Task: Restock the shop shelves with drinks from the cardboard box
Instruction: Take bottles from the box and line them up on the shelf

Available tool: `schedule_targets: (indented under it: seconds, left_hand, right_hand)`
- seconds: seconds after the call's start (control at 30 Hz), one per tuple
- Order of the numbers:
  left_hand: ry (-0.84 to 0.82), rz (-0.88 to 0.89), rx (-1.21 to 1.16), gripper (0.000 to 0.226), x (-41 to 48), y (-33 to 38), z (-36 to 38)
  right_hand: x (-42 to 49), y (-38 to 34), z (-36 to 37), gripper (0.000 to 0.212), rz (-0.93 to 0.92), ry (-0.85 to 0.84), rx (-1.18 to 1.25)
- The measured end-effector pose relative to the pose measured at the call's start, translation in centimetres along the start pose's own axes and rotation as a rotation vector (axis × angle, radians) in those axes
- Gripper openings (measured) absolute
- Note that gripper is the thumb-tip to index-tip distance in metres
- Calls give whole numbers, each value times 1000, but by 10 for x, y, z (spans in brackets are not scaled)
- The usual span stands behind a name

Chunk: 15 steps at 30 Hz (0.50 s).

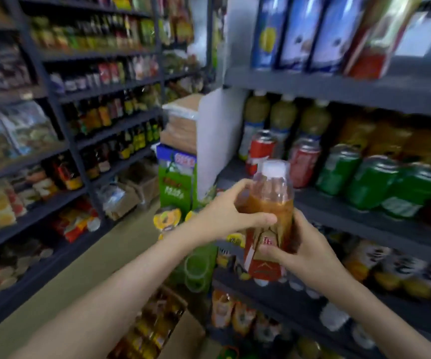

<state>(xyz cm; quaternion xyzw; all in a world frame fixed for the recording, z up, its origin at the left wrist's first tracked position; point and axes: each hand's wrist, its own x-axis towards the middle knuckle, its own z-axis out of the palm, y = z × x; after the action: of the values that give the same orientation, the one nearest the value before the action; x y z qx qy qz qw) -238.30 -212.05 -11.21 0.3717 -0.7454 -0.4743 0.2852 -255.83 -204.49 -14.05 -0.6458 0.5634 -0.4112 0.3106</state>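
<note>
Both hands hold a clear plastic bottle of brown drink with a white cap [270,216] upright before the dark metal shelf [364,218]. The left hand [224,211] curls its fingers round the upper body; the right hand [305,252] wraps the red label.

Drink bottle [274,193]: clear plastic, white cap, brown-orange drink, red and tan label. Near upright, cap tipped slightly right, held off the shelf [338,211], just in front of its front edge. Left hand [219,208] grips the upper body, right hand [305,252] grips the label part. Cardboard box [183,335] sits well below the shelf, open, with blurred yellow-labelled bottles inside.
</note>
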Motion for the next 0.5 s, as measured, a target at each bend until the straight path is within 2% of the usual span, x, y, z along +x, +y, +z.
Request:
schedule_targets:
  seconds: [0.07,0.13,0.17,0.27,0.4,0.5]
  left_hand:
    - [-201,93,-22,29,19,41,-10]
    - [-231,191,27,27,41,72,-19]
    - [-181,256,82,25,55,83,-21]
    - [105,506,231,17,94,111,-23]
    - [328,745,547,37,131,142,-22]
    - [424,847,682,44,160,153,-24]
  right_hand:
    - [-11,-25,-31,62,-59,124,-4]
    - [-17,-48,-58,64,-101,271,6]
    - [-18,-59,-72,63,-122,354,18]
    - [-15,-89,-113,58,-201,546,-6]
    - [9,-118,-158,51,-282,696,-94]
    - [44,-123,-180,50,-275,721,-116]
